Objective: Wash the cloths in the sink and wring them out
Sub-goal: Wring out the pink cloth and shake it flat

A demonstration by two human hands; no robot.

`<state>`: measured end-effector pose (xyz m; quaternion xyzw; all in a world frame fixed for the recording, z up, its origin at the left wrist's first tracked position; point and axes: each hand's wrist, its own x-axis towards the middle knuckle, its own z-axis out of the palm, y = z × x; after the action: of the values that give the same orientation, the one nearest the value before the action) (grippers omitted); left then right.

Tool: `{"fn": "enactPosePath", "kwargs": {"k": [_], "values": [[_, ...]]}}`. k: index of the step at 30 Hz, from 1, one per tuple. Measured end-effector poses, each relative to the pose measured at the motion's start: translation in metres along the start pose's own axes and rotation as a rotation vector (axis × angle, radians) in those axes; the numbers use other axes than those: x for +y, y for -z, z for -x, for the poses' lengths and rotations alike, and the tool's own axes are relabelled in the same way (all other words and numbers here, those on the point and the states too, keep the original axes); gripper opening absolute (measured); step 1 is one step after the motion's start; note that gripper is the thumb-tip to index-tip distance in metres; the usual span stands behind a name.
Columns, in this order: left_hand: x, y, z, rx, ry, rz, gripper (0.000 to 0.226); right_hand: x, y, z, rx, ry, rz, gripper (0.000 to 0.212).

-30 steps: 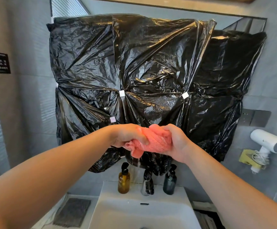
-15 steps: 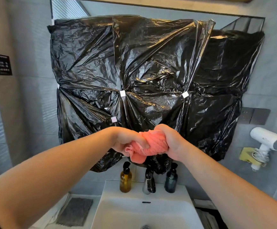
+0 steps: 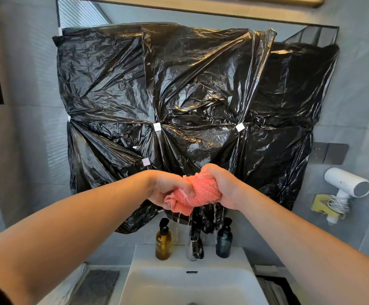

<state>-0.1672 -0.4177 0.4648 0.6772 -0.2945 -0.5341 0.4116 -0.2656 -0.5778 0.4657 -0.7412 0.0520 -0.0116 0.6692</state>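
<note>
Cloth: bunched coral-pink textured cloth (image 3: 201, 192), held mid-air, directly above white ceramic sink (image 3: 148, 278) at 6 o'clock.
Grip: left hand (image 3: 168, 190) and right hand (image 3: 226, 187) both clenched round opposite ends.
Runoff: thin, dripping basinward.
Advice: twist hands oppositely, harder; lower toward basin to limit splash.

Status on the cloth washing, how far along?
Done: the pink cloth is soaked, so it looks washed. In hand: left hand and right hand twist it over the sink, water streaming out. Left: finish wringing; the grey cloth beside the sink may be next.
</note>
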Motion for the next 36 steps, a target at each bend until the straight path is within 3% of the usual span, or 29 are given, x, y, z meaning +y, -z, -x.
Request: {"fn": "enactPosePath", "kwargs": {"k": [3, 9, 14, 17, 20, 24, 27, 36], "values": [[0.001, 0.002, 0.000, 0.032, 0.018, 0.004, 0.047, -0.001, -0.001, 0.000, 0.006, 0.003, 0.005, 0.025], [0.000, -0.004, 0.004, 0.021, 0.010, 0.015, 0.023, 0.003, 0.003, 0.000, 0.004, -0.018, 0.008, 0.024], [-0.005, -0.005, -0.001, 0.148, -0.098, -0.098, 0.045, 0.008, 0.009, 0.007, 0.044, -0.110, -0.033, 0.029], [-0.004, -0.004, -0.004, 0.247, -0.066, -0.216, 0.064, 0.010, 0.004, 0.007, 0.037, -0.130, -0.030, 0.029], [0.000, -0.003, 0.001, 0.212, 0.003, -0.225, 0.046, 0.009, -0.003, 0.005, 0.055, -0.016, 0.012, 0.028], [0.004, 0.002, 0.001, 0.104, 0.075, -0.269, 0.041, 0.010, -0.009, 0.001, 0.093, 0.116, 0.031, 0.043], [0.006, 0.004, 0.001, 0.068, 0.105, -0.266, 0.028, 0.010, -0.008, 0.002, 0.097, 0.131, 0.069, 0.037], [0.008, 0.004, -0.003, 0.038, 0.119, -0.264, 0.018, 0.005, -0.005, 0.002, 0.094, 0.131, 0.159, 0.030]]}}
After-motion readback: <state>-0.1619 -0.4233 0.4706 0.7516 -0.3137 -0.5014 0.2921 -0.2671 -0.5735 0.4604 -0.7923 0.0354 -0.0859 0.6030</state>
